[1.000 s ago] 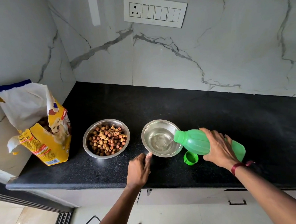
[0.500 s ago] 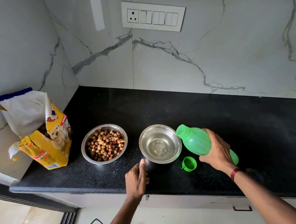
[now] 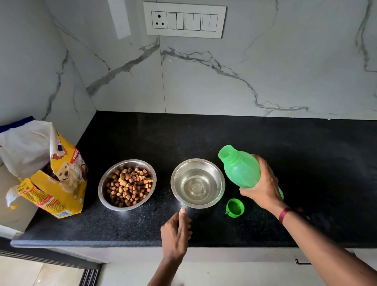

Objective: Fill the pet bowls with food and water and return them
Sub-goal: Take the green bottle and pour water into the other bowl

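Observation:
Two steel bowls stand side by side on the black counter (image 3: 293, 159). The left bowl (image 3: 127, 184) holds brown kibble. Clear water fills the bottom of the right bowl (image 3: 198, 183). My right hand (image 3: 261, 183) grips a green plastic bottle (image 3: 239, 166), tilted with its open mouth up and to the left, just right of the water bowl. The bottle's green cap (image 3: 235, 207) lies on the counter below it. My left hand (image 3: 176, 233) rests at the counter's front edge, fingers curled, thumb tip close to the water bowl's near rim.
An open yellow dog-food bag (image 3: 47, 178) stands at the counter's left end against the marble wall. A switch panel (image 3: 185, 19) is mounted on the back wall. The counter's front edge (image 3: 101, 242) drops to a tiled floor.
The bottle's mouth has lifted off the water bowl's rim and the bottle has tipped back toward upright. My left hand has drawn slightly away from the bowl.

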